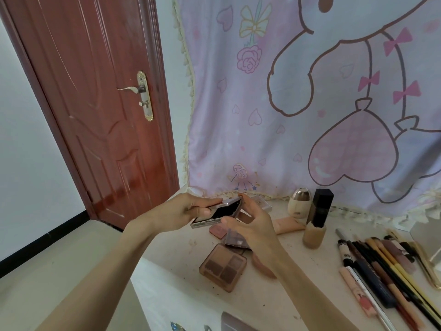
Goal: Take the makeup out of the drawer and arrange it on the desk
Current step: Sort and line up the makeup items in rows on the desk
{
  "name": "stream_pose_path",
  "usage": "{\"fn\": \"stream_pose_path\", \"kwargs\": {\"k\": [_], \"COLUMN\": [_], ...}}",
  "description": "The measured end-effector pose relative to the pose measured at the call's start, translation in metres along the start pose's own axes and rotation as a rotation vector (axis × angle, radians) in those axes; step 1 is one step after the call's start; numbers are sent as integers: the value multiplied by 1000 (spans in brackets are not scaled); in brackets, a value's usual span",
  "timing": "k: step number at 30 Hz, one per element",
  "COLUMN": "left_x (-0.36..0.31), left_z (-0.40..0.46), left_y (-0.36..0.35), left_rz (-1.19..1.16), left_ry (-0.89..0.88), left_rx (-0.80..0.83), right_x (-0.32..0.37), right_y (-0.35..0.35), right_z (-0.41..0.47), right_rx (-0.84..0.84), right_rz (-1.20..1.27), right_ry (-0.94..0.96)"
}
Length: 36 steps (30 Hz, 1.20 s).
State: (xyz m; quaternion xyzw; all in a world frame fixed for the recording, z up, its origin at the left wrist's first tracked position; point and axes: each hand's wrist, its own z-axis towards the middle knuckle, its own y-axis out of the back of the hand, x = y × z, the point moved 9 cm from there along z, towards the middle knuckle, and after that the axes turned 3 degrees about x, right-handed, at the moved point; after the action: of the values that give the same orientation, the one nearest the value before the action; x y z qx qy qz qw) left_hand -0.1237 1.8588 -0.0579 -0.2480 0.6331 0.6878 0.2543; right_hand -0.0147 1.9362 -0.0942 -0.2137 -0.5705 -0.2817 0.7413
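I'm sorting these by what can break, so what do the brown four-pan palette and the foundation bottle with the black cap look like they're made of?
The brown four-pan palette looks like translucent tinted plastic: the four shadow pans show through its lid. The foundation bottle seems to be glass or clear plastic, since beige liquid shows through it; I can't tell which. Its black cap looks like glossy hard plastic.

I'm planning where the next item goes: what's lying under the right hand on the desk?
Under the right hand a small clear-lidded palette and a pink pan show partly, with a peach tube behind. The hand covers the rest, so anything else there can't be seen.
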Motion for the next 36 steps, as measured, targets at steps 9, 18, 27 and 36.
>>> {"fn": "stream_pose_path", "kwargs": {"k": [9,18,27,36], "left_x": [0,24,80,129], "left_z": [18,67,138,137], "left_y": [23,61,72,72], "left_rz": [222,283,237,124], "left_ry": [-47,-12,48,48], "left_rx": [-147,-317,-325,-498], "right_x": [-12,-36,-76,-105], "right_y": [-3,-22,17,34], "right_z": [8,44,124,162], "right_rx": [-1,116,-220,-324], "right_rz": [137,361,149,-131], "right_ry": [-113,-283,-340,-227]}}
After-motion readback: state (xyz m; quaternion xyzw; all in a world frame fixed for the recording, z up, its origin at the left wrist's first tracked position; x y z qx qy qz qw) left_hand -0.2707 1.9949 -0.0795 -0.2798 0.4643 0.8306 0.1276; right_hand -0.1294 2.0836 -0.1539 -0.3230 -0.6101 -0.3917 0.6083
